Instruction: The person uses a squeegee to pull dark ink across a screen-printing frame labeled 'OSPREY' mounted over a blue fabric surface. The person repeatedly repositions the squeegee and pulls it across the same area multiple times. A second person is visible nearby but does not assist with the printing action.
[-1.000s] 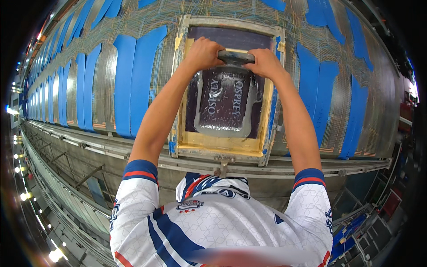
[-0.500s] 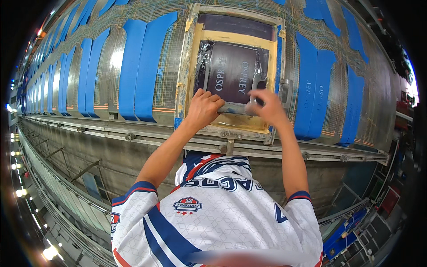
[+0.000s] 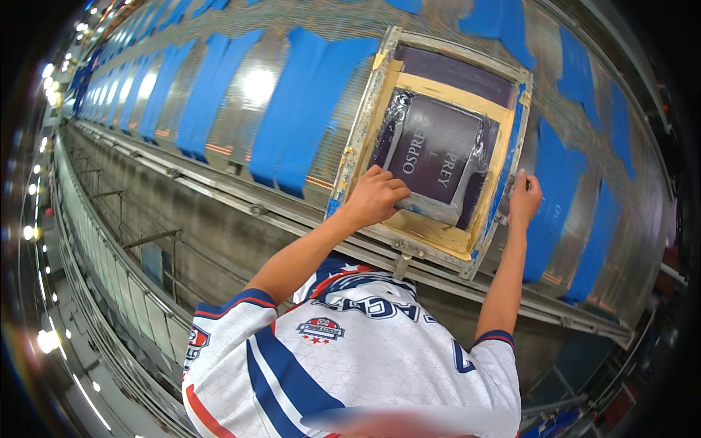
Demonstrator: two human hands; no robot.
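A screen-printing frame (image 3: 525, 98) holds purple mesh (image 3: 449, 71) with yellow tape around a lettered print area. Grey ink (image 3: 460, 193) streaks its sides. My left hand (image 3: 376, 196) is closed on the left end of a grey squeegee (image 3: 431, 209), which lies across the lower end of the screen. Outside the frame's right edge, my right hand (image 3: 525, 193) pinches a small metal fitting, partly hidden by its fingers.
Rows of blue fabric panels (image 3: 303, 102) lie on the long metal table (image 3: 259, 80) either side of the frame. A metal rail (image 3: 197, 182) runs along the near edge. Below it are a grimy surface and a railed structure (image 3: 146, 277) with lights at left.
The squeegee moved from the screen's far end to its near end. My right hand released it and moved right to the frame's side fitting. The view has turned, shifting the frame rightward.
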